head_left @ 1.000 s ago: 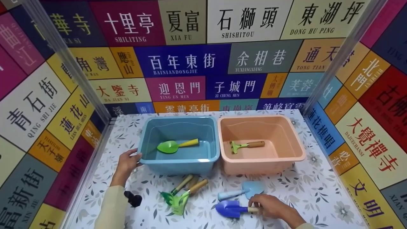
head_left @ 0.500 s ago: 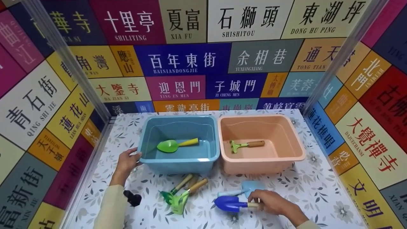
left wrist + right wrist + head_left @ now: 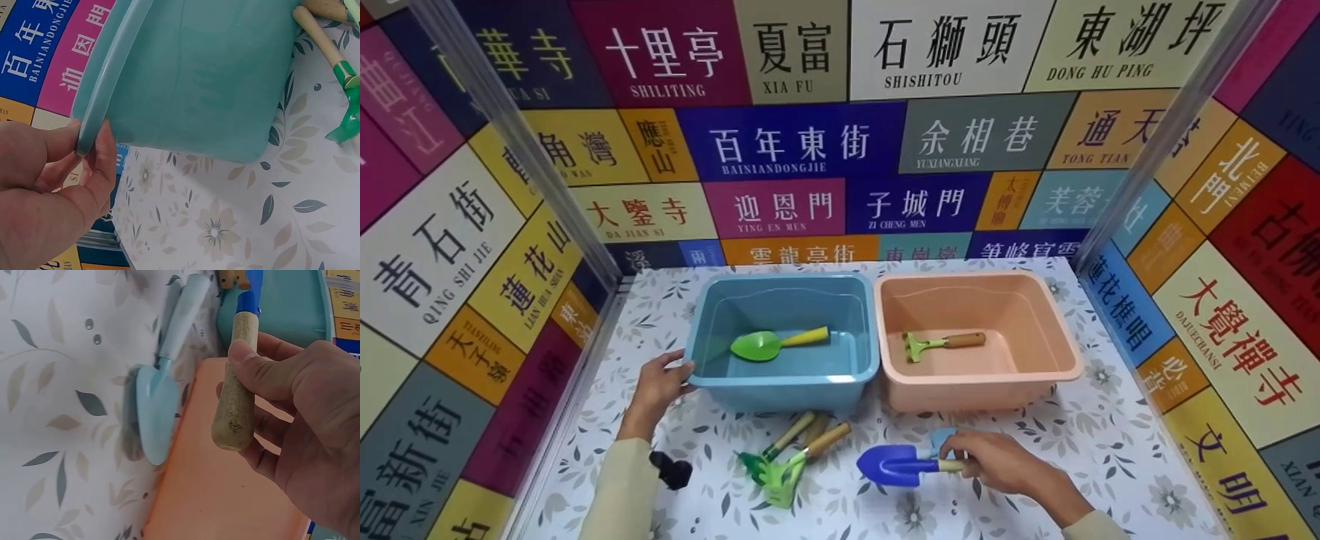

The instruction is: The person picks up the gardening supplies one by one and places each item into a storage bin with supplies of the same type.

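Observation:
My left hand pinches the left rim of the blue basin, thumb and fingers on either side of it in the left wrist view. A blue hand trowel is held up by its wooden handle in my right hand, blade pointing left. Beneath it lies a light blue trowel, mostly hidden in the head view but plain in the right wrist view. The blue basin contains a green trowel with a yellow handle. In the peach basin rests a small green rake with a wooden handle.
Several green garden tools with wooden handles lie piled in front of the blue basin. A black object shows at the left wrist. The basins stand side by side on a floral tabletop, with sign-printed panels around it.
My right hand has raised the blue trowel from the table and moved it slightly up and left, covering more of the light blue trowel. The left hand stays on the basin rim.

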The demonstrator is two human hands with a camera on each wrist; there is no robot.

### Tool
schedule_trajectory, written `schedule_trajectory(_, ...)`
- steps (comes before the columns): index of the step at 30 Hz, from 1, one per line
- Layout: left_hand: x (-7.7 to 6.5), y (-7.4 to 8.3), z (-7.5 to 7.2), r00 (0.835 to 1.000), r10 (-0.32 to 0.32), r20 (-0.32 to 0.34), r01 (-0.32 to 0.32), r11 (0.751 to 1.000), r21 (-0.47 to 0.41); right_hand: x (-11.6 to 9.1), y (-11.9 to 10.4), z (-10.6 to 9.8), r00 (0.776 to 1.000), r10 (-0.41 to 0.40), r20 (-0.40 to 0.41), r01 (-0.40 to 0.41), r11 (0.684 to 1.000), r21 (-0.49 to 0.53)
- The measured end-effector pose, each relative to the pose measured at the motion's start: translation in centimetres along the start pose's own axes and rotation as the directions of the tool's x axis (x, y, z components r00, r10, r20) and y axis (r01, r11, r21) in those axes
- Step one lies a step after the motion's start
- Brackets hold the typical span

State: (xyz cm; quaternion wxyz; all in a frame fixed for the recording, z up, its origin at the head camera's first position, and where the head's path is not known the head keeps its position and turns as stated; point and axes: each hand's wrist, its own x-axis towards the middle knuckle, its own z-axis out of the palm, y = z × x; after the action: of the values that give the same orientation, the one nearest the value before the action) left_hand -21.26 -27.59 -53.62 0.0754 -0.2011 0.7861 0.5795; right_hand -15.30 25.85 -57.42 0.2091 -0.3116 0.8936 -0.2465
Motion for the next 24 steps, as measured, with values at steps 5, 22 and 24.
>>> schedule_trajectory(5,0.0,0.0,-0.2,1.0,-0.009,0.007,0.008,1.0,0.009,0.1,-1.1,-0.8,1.0,-0.014,-0.023,0.013,0.999,-0.038)
schedule_trajectory(22,0.1,-0.1,0.2,1.0,0.002,-0.012,-0.002,1.0,0.012,0.7,-2.6,-3.6,0.993,-0.088,-0.076,0.097,0.986,0.134)
schedule_trajectory(24,0.2,-0.1,0.3,1.0,0.004,-0.011,-0.004,1.0,0.014,0.8,-2.5,-3.9,0.996,-0.07,-0.06,0.081,0.977,0.199)
